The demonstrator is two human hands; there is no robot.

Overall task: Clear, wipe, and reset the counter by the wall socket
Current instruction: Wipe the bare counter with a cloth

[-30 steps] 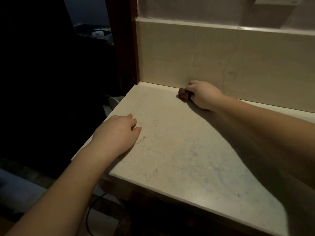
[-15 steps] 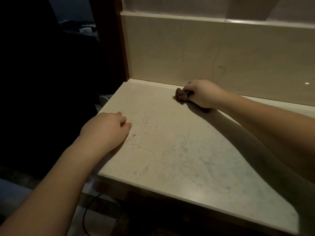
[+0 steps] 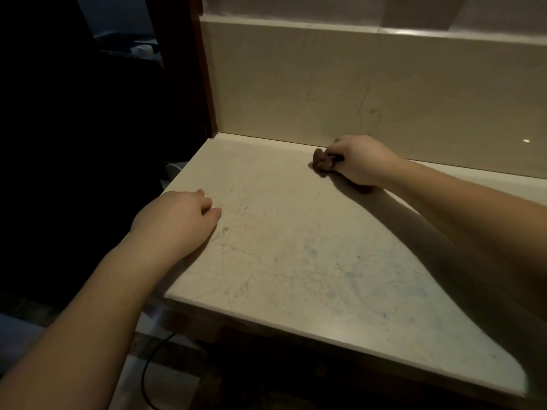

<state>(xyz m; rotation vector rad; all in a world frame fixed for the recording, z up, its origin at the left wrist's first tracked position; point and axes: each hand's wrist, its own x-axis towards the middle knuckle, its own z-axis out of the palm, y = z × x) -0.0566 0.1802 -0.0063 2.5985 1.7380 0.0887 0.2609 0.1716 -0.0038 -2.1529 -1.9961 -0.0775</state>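
The fingers (image 3: 336, 149) of the right hand (image 3: 362, 162) are curled round a small bunched brown cloth (image 3: 323, 162), of which only a wad shows past the knuckles. The wad is pressed down onto the surface (image 3: 296, 247) just in front of the backsplash (image 3: 325, 84), so it is judged that the strip along the backsplash is being wiped, where grime tends to collect. The cloth is kept bunched small, presumably so that firm pressure can be put through it into that join.

The left hand (image 3: 177, 223) is laid palm down near the left edge of the surface, well out from the backsplash, with its fingers (image 3: 211, 211) loosely extended and nothing held. It is most likely placed there as a brace while the reach toward the backsplash is made.

No loose items are seen on the surface, so the clearing step appears to be done, with wiping in hand and the reset not yet begun. Faint bluish marks and veining are seen on the part nearest the camera, away from the backsplash; whether these are stains cannot be told. The wall socket is not in view. A dark cable (image 3: 148, 371) is seen on the floor below the front edge.
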